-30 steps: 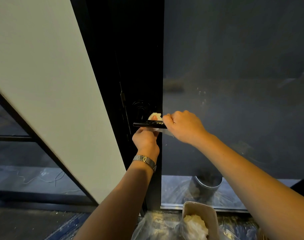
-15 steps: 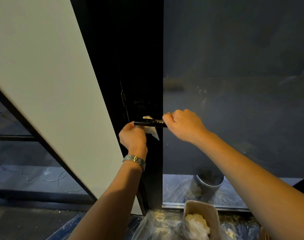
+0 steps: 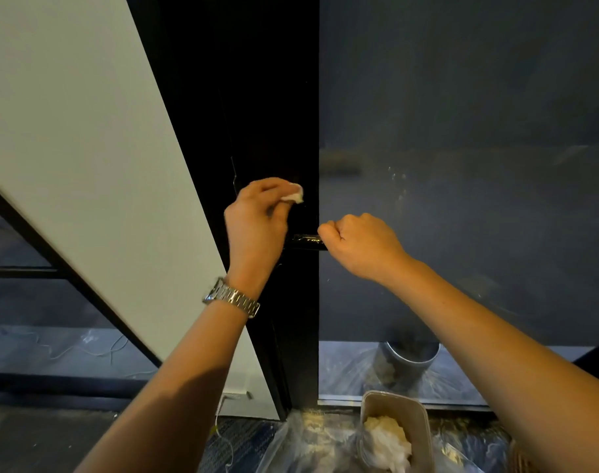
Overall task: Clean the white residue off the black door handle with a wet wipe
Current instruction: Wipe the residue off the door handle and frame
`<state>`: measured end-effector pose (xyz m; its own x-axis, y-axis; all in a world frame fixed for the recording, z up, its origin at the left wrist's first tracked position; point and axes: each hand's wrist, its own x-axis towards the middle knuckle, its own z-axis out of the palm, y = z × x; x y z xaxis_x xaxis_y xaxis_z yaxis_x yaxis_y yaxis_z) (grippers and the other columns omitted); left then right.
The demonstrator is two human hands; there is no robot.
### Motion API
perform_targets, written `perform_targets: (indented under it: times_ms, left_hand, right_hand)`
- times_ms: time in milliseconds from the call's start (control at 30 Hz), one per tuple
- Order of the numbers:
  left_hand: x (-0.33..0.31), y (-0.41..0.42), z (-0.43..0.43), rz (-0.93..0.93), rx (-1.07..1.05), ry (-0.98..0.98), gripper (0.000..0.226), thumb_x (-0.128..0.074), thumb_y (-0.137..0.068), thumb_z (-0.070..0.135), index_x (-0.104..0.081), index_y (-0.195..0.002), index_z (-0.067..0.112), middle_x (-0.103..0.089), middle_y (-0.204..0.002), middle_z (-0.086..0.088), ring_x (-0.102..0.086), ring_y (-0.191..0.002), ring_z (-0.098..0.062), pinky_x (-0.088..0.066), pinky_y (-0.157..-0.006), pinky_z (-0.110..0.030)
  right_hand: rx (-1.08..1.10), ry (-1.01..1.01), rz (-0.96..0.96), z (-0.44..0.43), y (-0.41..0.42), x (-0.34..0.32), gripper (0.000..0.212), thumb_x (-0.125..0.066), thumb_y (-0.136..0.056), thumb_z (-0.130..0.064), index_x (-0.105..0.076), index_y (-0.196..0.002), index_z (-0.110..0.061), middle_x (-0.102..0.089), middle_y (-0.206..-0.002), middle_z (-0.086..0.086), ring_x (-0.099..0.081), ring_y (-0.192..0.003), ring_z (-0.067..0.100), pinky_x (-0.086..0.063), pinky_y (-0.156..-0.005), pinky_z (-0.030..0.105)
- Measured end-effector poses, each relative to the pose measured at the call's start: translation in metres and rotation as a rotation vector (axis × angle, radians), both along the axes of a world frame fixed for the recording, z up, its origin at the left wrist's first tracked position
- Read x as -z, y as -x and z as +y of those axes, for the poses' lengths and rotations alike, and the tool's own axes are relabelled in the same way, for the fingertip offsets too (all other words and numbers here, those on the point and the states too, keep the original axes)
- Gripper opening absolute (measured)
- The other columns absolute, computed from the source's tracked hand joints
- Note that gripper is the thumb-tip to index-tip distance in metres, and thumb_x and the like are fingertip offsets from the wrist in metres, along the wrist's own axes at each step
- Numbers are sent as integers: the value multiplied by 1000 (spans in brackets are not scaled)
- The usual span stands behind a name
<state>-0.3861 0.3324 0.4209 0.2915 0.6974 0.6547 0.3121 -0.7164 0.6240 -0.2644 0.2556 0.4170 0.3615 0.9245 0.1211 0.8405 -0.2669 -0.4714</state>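
The black door handle (image 3: 304,242) sticks out level from the black door frame, with faint white marks on its top. My right hand (image 3: 359,245) is shut around its right end. My left hand (image 3: 257,223), with a metal watch on the wrist, is raised above the handle's left part and pinches a crumpled white wet wipe (image 3: 294,195) against the frame above the handle. The handle's left end and its base are hidden behind my left hand.
A dusty glass panel (image 3: 462,199) fills the right side. A white wall panel (image 3: 86,165) slants at left. On the floor stand a beige container (image 3: 366,421) with crumpled white wipes, clear plastic sheeting (image 3: 308,445), and a metal bucket (image 3: 410,360) behind the glass.
My left hand with the wipe rose from under the handle to above it, onto the frame. My right hand kept its grip on the handle's right end.
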Motion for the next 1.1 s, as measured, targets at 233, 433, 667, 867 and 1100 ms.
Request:
perform_targets:
  times_ms: [233, 433, 667, 867, 1100]
  left_hand:
    - [-14, -14, 15, 540, 111, -154, 20, -60, -82, 1, -74, -94, 11, -70, -104, -4, -63, -99, -14, -40, -84, -12]
    - [-14, -15, 10, 507, 78, -227, 16, -63, -81, 0, -74, -88, 8, -72, -98, -7, -63, -95, -17, -38, -77, -13]
    - [-33, -4, 19, 384, 37, -163, 12, -67, -79, 7, -74, -89, 6, -72, -98, -7, -61, -87, -8, -38, -77, -7]
    - [-26, -10, 15, 507, 92, -167, 12, -66, -79, 5, -75, -86, 8, -71, -98, -5, -63, -92, -12, -36, -79, -7]
    - [-35, 20, 34, 344, 73, -137, 10, -66, -82, 8, -69, -90, 3, -66, -93, -13, -56, -82, -15, -43, -71, -8]
  right_hand:
    - [-5, -10, -19, -1, 0, 0, 45, -31, -94, -27, -33, -53, -9, -32, -47, 5, -27, -46, 19, -21, -45, 31]
    - [6, -10, -13, -2, 0, -1, 47, -32, -95, -27, -32, -51, -10, -32, -48, 5, -28, -47, 19, -21, -45, 29]
    - [1, 8, -24, -1, 0, -1, 42, -32, -94, -26, -32, -55, -10, -32, -49, 6, -26, -47, 20, -20, -46, 31]
    - [16, 10, -28, -2, 0, -2, 44, -32, -94, -27, -33, -54, -10, -31, -49, 5, -27, -48, 20, -19, -46, 30]
    - [27, 18, 6, -3, 2, -4, 44, -32, -94, -26, -30, -53, -11, -31, -49, 4, -27, -49, 19, -21, -46, 29]
